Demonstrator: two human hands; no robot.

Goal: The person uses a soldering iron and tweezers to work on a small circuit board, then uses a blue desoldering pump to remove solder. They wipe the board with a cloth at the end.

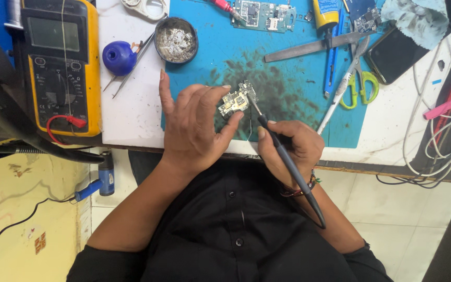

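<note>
White tabletop [131,115] carries a blue work mat [288,120], scorched dark at centre. At ten o'clock sits a yellow multimeter [61,65]. Left hand [194,130] pinches a small circuit board [234,103] between thumb and fingertips, just above the mat's dark patch. Right hand [291,149] grips a dark soldering iron [288,164] pen-style, tip touching the board. Green-handled scissors [358,83] lie at two o'clock.
</note>
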